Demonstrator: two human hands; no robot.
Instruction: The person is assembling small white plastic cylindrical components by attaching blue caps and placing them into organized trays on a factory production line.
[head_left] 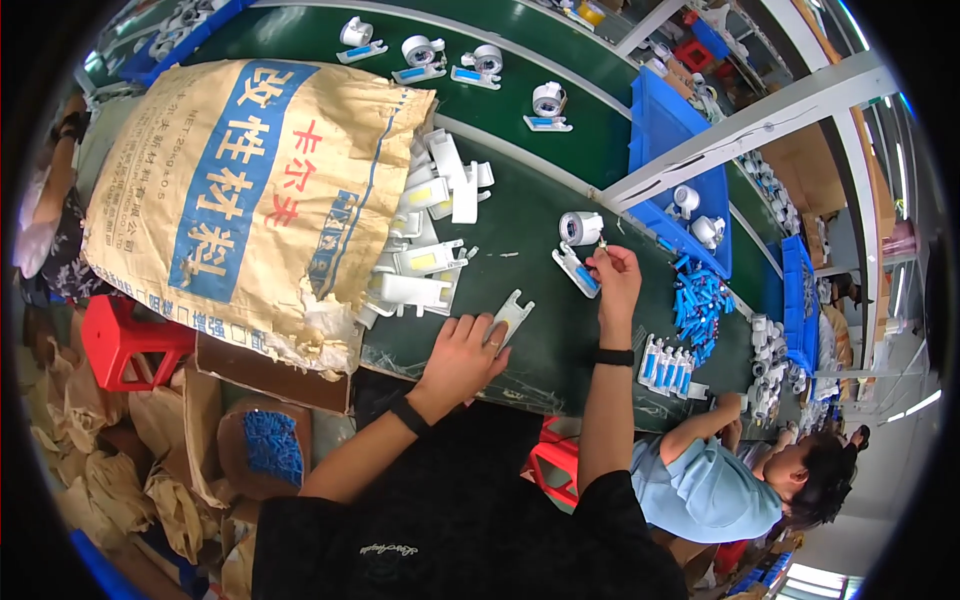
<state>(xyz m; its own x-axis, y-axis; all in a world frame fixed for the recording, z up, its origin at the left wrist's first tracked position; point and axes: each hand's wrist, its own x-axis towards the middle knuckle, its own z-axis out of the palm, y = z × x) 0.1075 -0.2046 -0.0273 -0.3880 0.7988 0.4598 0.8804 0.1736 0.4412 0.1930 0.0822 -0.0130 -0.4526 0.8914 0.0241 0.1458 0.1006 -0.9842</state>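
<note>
My left hand (464, 358) is at the table's near edge, fingers curled around a slim white plastic plate (514, 312) with a notched end. My right hand (616, 280) is further right, thumb and fingertips pinched together. What they pinch is too small to make out. Just beside those fingertips lies a white plate with a blue battery (577, 272), and behind it stands a round white lamp head (579, 229) with a dark front. A pile of white plastic plates (424, 262), some with yellow strips, lies left of my hands.
A large paper sack (250, 170) fills the left of the table. Loose blue batteries (702, 305) and a row of battery-fitted plates (667, 368) lie at right. Lamp heads stand on the green belt (310, 40) behind. A blue tray (660, 120) and metal post (750, 130) rise beyond; a co-worker (715, 480) sits right.
</note>
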